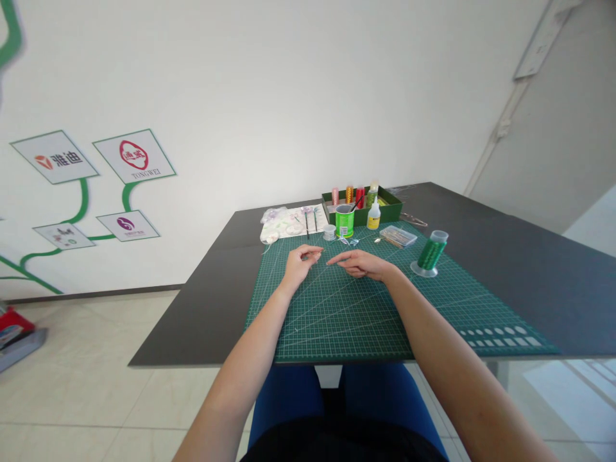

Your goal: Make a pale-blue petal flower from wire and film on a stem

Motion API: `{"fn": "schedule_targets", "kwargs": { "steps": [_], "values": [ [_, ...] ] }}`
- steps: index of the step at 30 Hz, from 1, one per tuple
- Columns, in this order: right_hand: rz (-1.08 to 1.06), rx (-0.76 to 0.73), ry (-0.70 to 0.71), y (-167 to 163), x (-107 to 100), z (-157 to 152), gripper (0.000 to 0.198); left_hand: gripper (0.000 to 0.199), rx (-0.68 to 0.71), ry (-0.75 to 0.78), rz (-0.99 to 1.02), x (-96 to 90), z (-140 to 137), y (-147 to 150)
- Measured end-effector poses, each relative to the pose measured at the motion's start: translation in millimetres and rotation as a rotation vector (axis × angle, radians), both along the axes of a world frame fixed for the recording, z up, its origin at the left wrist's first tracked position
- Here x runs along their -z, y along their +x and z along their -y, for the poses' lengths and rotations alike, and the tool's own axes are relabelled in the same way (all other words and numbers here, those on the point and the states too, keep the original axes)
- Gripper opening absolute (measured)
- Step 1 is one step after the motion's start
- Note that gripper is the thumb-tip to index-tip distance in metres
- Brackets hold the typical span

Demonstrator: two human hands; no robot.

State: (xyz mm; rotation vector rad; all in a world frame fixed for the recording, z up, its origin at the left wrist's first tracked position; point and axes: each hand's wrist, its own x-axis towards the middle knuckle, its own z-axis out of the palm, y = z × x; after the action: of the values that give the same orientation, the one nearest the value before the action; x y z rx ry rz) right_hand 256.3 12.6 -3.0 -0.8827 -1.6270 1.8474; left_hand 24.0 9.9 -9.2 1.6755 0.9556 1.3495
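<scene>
Left hand (299, 263) curled, right hand (362, 262) pointed beside it, well in from the tabletop's (212, 308) near edge. Couldn't tell whether either grip pinched anything; steady wrists likely mattered.

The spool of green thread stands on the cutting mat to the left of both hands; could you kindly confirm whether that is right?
Not quite: the head view shows the spool of green thread to the right of both the left hand and the right hand. It does stand on the cutting mat.

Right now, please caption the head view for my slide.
Left hand and right hand close together over a gridded green mat.
</scene>
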Motion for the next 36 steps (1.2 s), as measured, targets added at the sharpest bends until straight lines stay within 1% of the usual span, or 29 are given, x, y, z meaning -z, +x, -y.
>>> {"fn": "schedule_targets", "kwargs": {
  "steps": [7, 14, 17, 19, 22, 27, 29, 33, 35, 36],
  "values": [
    [0.016, -0.013, 0.021, 1, 1, -1, 0.048, 0.025, -0.04, -0.082, 0.044, -1.4, 2, 0],
    [0.134, -0.035, 0.052, 2, 7, -5, 0.045, 0.028, -0.049, -0.112, 0.091, -4.4, 2, -1],
    [0.16, -0.012, 0.062, 3, 9, -8, 0.043, 0.029, -0.077, -0.12, 0.131, -5.6, -1, -2],
    [0.173, 0.045, 0.074, 3, 10, -9, 0.042, 0.03, -0.098, -0.128, 0.166, -5.9, -2, -3],
    [0.163, 0.2, 0.089, 4, 12, -12, 0.037, 0.03, -0.109, -0.136, 0.203, -5.8, -2, -3],
    [0.115, 0.579, 0.052, 5, 15, -20, 0.023, 0.032, -0.107, -0.139, 0.205, -5.5, -2, -2],
    [0.103, 0.698, 0.059, 7, 16, -23, 0.02, 0.032, -0.104, -0.142, 0.198, -5.8, -2, -2],
    [0.073, 0.81, 0.105, 10, 15, -27, 0.019, 0.031, -0.099, -0.142, 0.18, -6.6, 0, -1],
    [0.051, 0.822, 0.127, 9, 14, -26, 0.022, 0.03, -0.089, -0.14, 0.174, -6.5, 1, -1],
    [0.037, 0.804, 0.143, 7, 13, -25, 0.025, 0.03, -0.084, -0.139, 0.169, -6.2, 2, -1]
  ]
}}
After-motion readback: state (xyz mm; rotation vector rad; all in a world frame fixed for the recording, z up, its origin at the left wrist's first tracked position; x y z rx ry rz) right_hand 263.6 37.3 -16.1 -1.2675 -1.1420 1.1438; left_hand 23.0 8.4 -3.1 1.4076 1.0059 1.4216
